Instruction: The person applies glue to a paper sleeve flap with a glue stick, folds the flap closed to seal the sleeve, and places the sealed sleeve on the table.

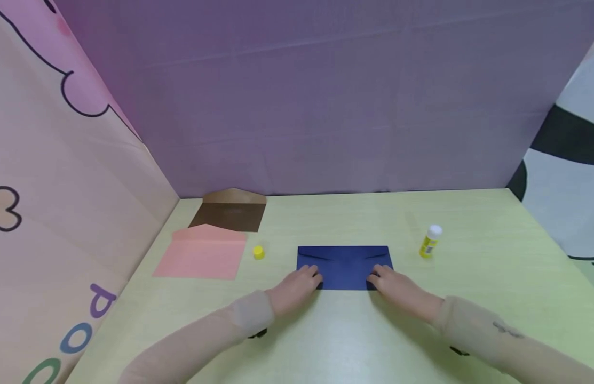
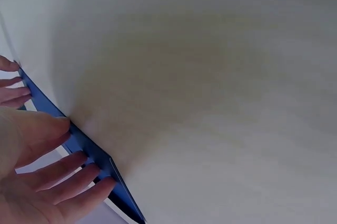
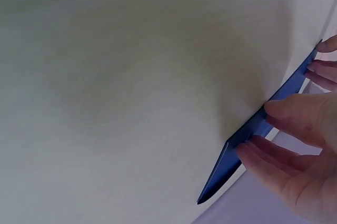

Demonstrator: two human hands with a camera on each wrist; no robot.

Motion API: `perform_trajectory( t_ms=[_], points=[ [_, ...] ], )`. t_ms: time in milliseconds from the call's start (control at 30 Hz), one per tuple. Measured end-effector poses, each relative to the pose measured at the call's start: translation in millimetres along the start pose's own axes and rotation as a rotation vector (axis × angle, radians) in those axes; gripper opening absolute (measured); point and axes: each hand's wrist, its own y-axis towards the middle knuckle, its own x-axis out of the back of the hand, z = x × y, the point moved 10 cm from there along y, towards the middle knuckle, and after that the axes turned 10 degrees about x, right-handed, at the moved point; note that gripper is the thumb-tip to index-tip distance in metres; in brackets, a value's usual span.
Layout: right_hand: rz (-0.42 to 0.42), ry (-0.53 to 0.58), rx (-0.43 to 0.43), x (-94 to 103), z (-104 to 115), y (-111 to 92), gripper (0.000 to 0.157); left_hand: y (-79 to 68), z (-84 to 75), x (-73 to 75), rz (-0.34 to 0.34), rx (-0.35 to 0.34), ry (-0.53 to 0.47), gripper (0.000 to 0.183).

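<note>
Apparently, the blue envelope (image 1: 346, 271) is being positioned at the desk (image 1: 335, 341)'s middle.
Left hand (image 1: 297, 288) and right hand (image 1: 400, 289) pinch its near edge with their fingers; the next move likely calls for an even release.

I record a pale wood-grain tabletop (image 1: 335, 349). At its far left I find a brown envelope (image 1: 227, 217) and a pink envelope (image 1: 199, 260), both unfolded, meeting at their adjoining edges. A small yellow cap (image 1: 259, 253) sits just beside the pink. Mid-table: a navy envelope (image 1: 346, 272), near-edge contact unconfirmed. A yellow, white-topped glue stick (image 1: 428, 246) stands upright at right.
</note>
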Motion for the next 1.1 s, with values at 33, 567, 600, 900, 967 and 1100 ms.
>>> perform_trajectory(
  t_ms=[33,567,600,900,967,1100],
  points=[
    [-0.001,0.0,-0.006,-0.6,-3,2,0.02,2.8,2.2,-0.6,-0.003,0.007,0.006,0.022],
    [0.135,0.065,-0.239,-25.7,-64,33,0.013,52.1,38.2,-8.8,0.045,0.15,-0.064,0.026],
    [0.144,0.074,-0.252,-27.5,-68,34,0.014,54.9,40.0,-9.1,0.041,0.154,-0.066,0.026],
    [0.19,0.147,-0.355,-35.1,-96,46,0.019,79.9,56.8,-9.3,-0.02,0.204,-0.07,0.025],
    [0.188,0.146,-0.359,-34.9,-100,49,0.019,83.8,59.3,-9.1,-0.036,0.211,-0.068,0.025],
    [0.183,0.135,-0.365,-34.9,-106,53,0.02,90.3,64.5,-9.4,-0.053,0.236,-0.076,0.025]
  ],
)
